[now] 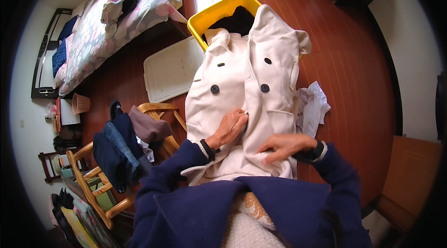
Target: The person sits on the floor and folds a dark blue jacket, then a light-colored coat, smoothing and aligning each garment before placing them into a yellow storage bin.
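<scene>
A cream double-breasted coat (232,84) with large black buttons lies spread before me, its far end over the rim of a yellow plastic bin (195,21). Dark cloth (234,21) shows inside the bin. My left hand (228,127) pinches the edge of the coat's front panel near the middle. My right hand (286,146) is on or just above the other front panel, below a pocket flap, with thumb and forefinger apart. Whether it touches the fabric cannot be told. The coat's near end is partly hidden by my navy sleeves and jacket.
A white plastic lid (171,68) lies on the wooden floor left of the bin. White crumpled cloth (312,105) is right of the coat. A wooden chair (87,178) with dark clothes and jeans (120,143) stands at left. A bed (139,21) is at upper left.
</scene>
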Demonstrator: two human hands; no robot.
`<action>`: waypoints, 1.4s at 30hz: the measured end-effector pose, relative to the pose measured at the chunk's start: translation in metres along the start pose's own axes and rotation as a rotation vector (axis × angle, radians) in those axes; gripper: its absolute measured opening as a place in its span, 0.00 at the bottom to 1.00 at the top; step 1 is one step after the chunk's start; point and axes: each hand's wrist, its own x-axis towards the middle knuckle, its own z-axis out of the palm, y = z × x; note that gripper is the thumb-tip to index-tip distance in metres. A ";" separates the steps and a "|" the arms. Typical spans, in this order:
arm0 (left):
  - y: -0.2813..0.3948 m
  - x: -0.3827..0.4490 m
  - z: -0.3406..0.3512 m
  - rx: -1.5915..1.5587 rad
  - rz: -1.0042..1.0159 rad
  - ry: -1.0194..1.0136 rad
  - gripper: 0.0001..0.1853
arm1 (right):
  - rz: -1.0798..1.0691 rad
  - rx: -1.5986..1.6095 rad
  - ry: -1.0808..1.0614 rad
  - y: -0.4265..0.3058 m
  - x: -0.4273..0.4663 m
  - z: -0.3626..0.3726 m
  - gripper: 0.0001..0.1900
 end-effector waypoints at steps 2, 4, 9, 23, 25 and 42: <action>0.006 0.002 0.004 0.067 -0.034 -0.069 0.18 | -0.011 -0.115 0.206 0.017 0.003 -0.040 0.14; 0.012 0.006 0.012 0.172 -0.063 -0.113 0.22 | -0.044 -0.072 0.701 0.030 0.021 -0.088 0.14; 0.019 0.015 0.026 0.279 0.008 -0.151 0.12 | 0.377 -0.619 1.217 0.069 0.082 -0.191 0.27; 0.025 0.017 0.014 0.155 0.043 -0.257 0.13 | -0.561 0.503 0.866 0.016 0.064 -0.207 0.20; 0.024 0.014 0.010 0.177 0.057 -0.297 0.14 | -0.597 0.468 0.878 0.010 0.096 -0.194 0.15; -0.001 -0.002 -0.016 -0.021 -0.427 -0.534 0.18 | 0.032 -0.262 0.883 0.041 -0.003 0.026 0.22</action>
